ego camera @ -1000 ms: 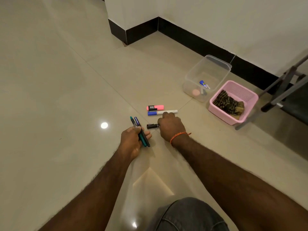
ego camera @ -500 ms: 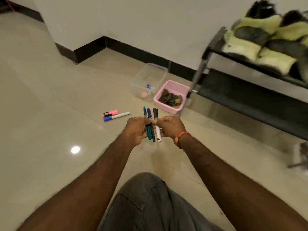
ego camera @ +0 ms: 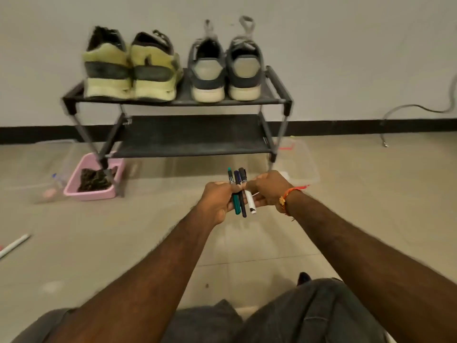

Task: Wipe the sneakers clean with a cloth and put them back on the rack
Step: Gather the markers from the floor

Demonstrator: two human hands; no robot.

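Beige tiled floor meets the white wall; the shoe rack carries two sneaker pairs. My left hand and right hand together clamp three markers.

Pale wall, black skirting, beige tiled floor.
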